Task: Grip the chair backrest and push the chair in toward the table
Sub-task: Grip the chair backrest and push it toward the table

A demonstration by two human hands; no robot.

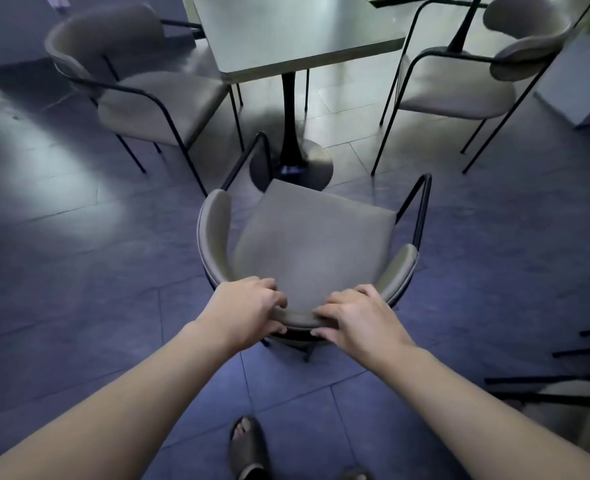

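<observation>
A grey padded chair (316, 237) with a thin black metal frame stands in front of me, its seat facing the table. Its curved backrest (214, 230) wraps round the near side. My left hand (248, 310) is closed over the backrest's near rim, fingers on the inner face and thumb under it. My right hand (359, 318) grips the same rim just to the right. The table (286, 32) has a pale square top on a black pedestal with a round base (317, 161), and the chair's front edge sits close to that base.
Two matching chairs flank the table, one at the left (141, 98) and one at the right (459, 81). A pale planter box (577, 84) stands at the far right. Black chair legs (563, 382) jut in at the lower right. My sandalled foot (248, 445) rests on the tiled floor.
</observation>
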